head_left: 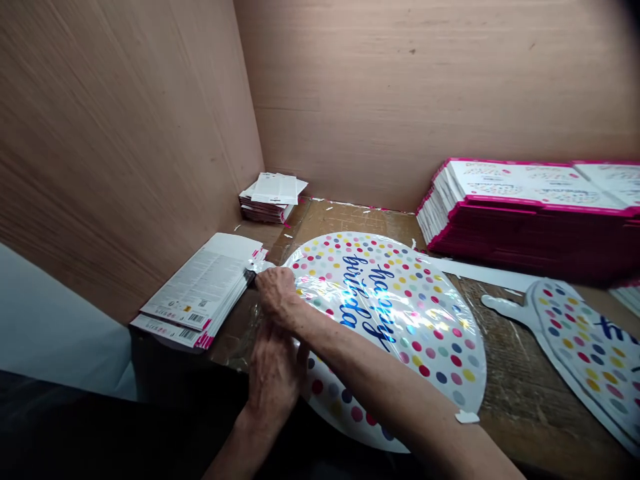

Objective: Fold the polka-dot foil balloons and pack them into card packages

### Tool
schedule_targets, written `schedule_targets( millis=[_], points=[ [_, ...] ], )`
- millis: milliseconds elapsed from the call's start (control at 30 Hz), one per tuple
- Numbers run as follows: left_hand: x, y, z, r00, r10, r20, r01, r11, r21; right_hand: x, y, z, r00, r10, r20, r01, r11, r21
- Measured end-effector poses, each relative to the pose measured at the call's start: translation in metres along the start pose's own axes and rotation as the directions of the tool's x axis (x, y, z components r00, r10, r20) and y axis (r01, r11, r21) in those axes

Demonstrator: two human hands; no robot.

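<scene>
A flat foil balloon (430, 293), white with coloured dots and blue "happy birthday" lettering, lies in front of me. My right hand (280, 297) has closed on the balloon's neck at its left end, and the pale tail (257, 265) sticks out beyond the fingers. Just below it, my left hand (273, 373) is curled against the right hand, beside the balloon's edge. Its fingertips are hidden, so what they hold cannot be made out. A small white scrap (467, 417) sits by my right forearm, at the balloon's lower right edge.
Printed cards (200, 287) are stacked at left, with a smaller stack (273, 193) in the back corner. Pink-edged folded packaging (510, 220) stands at back right. More dotted balloons (575, 340) lie at right. Wooden panels (425, 87) enclose the back and left of the cardboard-covered surface (505, 353).
</scene>
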State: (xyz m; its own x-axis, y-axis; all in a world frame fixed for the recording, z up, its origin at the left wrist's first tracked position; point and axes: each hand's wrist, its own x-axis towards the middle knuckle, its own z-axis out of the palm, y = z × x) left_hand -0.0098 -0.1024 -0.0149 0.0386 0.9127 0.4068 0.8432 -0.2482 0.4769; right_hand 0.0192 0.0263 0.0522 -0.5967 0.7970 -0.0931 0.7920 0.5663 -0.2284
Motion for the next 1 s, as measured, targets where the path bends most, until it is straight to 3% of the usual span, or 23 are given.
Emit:
schedule_targets(
  millis=[100,233,433,533,667,767,900,1000],
  points=[
    [0.01,-0.006,-0.014,0.992,-0.075,-0.099,0.076,0.997,0.006,-0.01,0.019,-0.002,0.987,0.148,-0.066,-0.146,0.989,0.036],
    [0.042,-0.023,-0.021,0.971,-0.113,-0.212,0.117,0.993,0.009,-0.02,0.041,0.002,0.959,0.262,-0.11,-0.247,0.96,0.132],
    [0.088,-0.039,-0.009,0.998,-0.043,-0.037,0.046,0.995,0.086,-0.02,0.059,0.013,0.941,0.325,-0.092,-0.279,0.902,0.33],
    [0.095,-0.039,-0.006,1.0,-0.022,0.009,0.02,0.977,0.211,-0.02,0.064,0.016,0.94,0.331,-0.084,-0.26,0.854,0.451],
    [0.092,-0.037,-0.008,0.989,-0.105,0.107,0.044,0.884,0.465,-0.028,0.067,0.018,0.923,0.367,-0.114,-0.241,0.784,0.572],
    [0.095,-0.039,-0.013,0.971,-0.142,0.19,0.016,0.839,0.543,-0.047,0.077,0.014,0.885,0.45,-0.123,-0.211,0.621,0.755],
    [0.105,-0.035,-0.022,0.938,-0.208,0.276,0.013,0.819,0.573,-0.089,0.109,-0.001,0.854,0.518,-0.044,-0.075,0.207,0.975],
    [0.1,-0.009,-0.031,0.967,-0.149,0.209,-0.004,0.804,0.594,-0.115,0.137,-0.011,0.837,0.547,-0.028,-0.053,0.131,0.99]
  ],
)
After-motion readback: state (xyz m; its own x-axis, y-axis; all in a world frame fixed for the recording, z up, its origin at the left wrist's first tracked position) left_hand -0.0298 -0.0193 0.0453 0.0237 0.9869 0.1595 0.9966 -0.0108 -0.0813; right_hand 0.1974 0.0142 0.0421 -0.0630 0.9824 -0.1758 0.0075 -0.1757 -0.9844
